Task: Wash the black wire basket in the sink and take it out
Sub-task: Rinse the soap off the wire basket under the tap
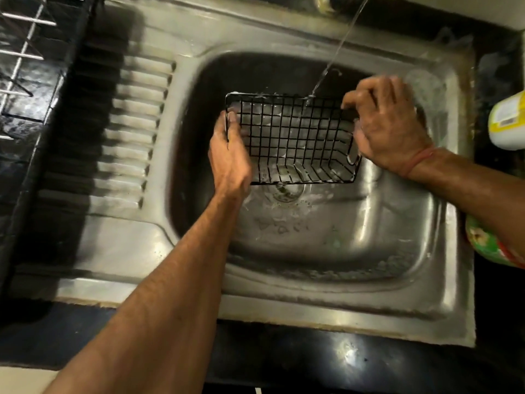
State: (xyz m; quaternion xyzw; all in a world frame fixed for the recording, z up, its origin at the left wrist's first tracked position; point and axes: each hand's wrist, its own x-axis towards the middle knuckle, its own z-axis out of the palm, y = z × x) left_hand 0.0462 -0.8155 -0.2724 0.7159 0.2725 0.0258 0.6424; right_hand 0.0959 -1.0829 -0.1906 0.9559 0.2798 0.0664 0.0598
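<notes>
The black wire basket is held tilted over the steel sink bowl, above the drain. A thin stream of water falls from the top and lands on the basket's far rim. My left hand grips the basket's left end, with the thumb over the rim. My right hand holds the right end, fingers curled on the upper right corner. Suds cling to the wires.
A ribbed steel drainboard lies left of the bowl, with a wire dish rack beyond it. On the black counter at the right stand a yellow-and-white bottle and a green printed container. Black counter edge runs along the front.
</notes>
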